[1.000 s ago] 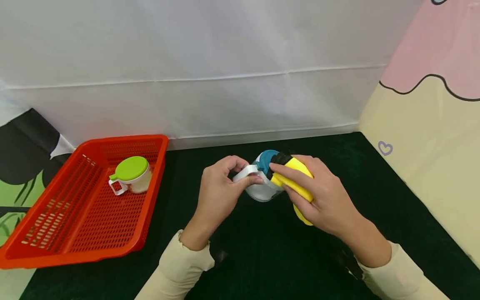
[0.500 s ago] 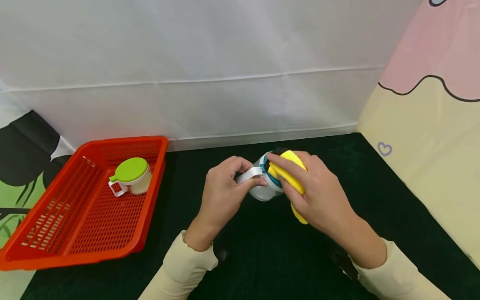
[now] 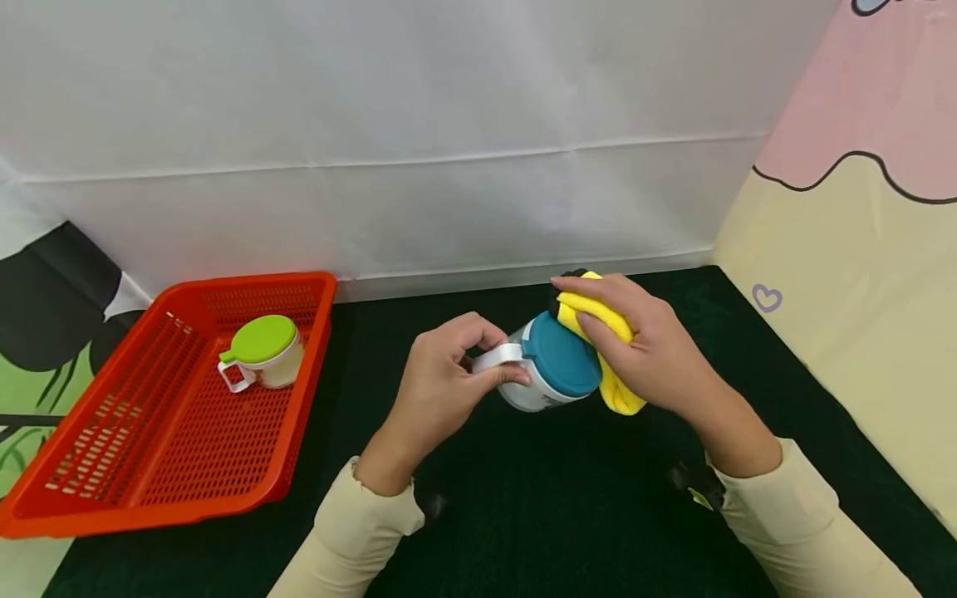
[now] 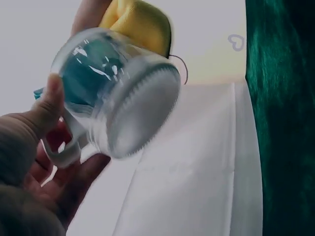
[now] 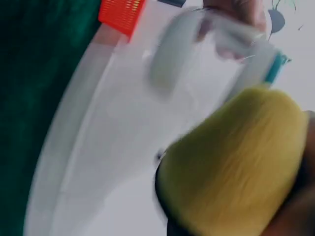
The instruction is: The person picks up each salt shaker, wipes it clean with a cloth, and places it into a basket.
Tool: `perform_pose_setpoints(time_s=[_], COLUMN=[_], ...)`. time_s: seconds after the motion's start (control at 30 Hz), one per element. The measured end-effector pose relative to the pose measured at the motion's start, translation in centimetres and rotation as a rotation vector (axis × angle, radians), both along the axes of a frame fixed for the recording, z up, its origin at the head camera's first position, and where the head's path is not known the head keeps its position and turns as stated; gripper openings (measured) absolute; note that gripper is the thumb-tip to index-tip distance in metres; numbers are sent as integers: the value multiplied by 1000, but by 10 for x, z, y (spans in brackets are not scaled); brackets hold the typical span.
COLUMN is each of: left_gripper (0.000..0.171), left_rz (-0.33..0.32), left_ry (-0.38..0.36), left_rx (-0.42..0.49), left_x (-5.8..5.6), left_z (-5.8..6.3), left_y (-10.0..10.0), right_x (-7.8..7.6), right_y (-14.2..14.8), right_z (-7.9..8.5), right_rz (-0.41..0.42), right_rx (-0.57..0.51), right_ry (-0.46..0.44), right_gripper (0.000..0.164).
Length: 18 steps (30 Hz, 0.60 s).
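My left hand [image 3: 456, 374] pinches the white handle [image 3: 499, 355] of a clear jar [image 4: 103, 73] with a blue lid [image 3: 566, 355]. The jar is tilted, its lid turned toward the right and its round base facing the left wrist camera. In my right hand [image 3: 650, 340] is a folded yellow cloth [image 3: 609, 332] with a black side, held at the lid's upper right edge. The right wrist view is blurred, with the cloth [image 5: 236, 162] filling its lower right, so exact contact with the lid is hard to tell there.
An orange-red plastic basket [image 3: 202, 498] stands at the left on the dark green tabletop [image 3: 538, 515]. Inside it sits another jar with a green lid [image 3: 262, 339] and a white handle. A white sheet [image 3: 449, 208] hangs behind, a patterned one [image 3: 860, 307] at the right.
My right hand with the cloth has gone from across the lid to its upper right edge, uncovering the lid's blue top. The jar has turned its lid more toward the head camera.
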<state>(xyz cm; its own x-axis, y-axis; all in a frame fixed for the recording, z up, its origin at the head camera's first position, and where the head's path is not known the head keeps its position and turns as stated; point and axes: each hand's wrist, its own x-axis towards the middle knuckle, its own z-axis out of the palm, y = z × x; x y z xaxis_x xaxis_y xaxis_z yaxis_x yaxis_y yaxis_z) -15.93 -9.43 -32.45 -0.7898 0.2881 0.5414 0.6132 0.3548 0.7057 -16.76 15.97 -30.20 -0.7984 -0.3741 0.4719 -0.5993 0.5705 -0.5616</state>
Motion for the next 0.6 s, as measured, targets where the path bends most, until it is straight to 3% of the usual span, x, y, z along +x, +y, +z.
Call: perform_pose_setpoints(time_s=[0.07, 0.17, 0.3, 0.43, 0.6], left_gripper=[23, 26, 26, 23, 21], left_rz=[43, 146, 214, 142, -19], left_ry=[48, 80, 34, -27, -43], left_rx=[-53, -82, -10, 73, 97], left_x=[1, 3, 3, 0, -1], left_z=[-1, -2, -1, 0, 0], left_y=[3, 8, 8, 1, -8], right_x=[9, 27, 36, 22, -2], right_y=[-11, -25, -22, -8, 2], right_z=[5, 0, -20, -32, -17], right_rz=[-30, -82, -89, -66, 1], right_rx=[87, 149, 67, -70, -160], right_ry=[26, 136, 264, 267, 96], right_gripper=[46, 51, 53, 48, 45])
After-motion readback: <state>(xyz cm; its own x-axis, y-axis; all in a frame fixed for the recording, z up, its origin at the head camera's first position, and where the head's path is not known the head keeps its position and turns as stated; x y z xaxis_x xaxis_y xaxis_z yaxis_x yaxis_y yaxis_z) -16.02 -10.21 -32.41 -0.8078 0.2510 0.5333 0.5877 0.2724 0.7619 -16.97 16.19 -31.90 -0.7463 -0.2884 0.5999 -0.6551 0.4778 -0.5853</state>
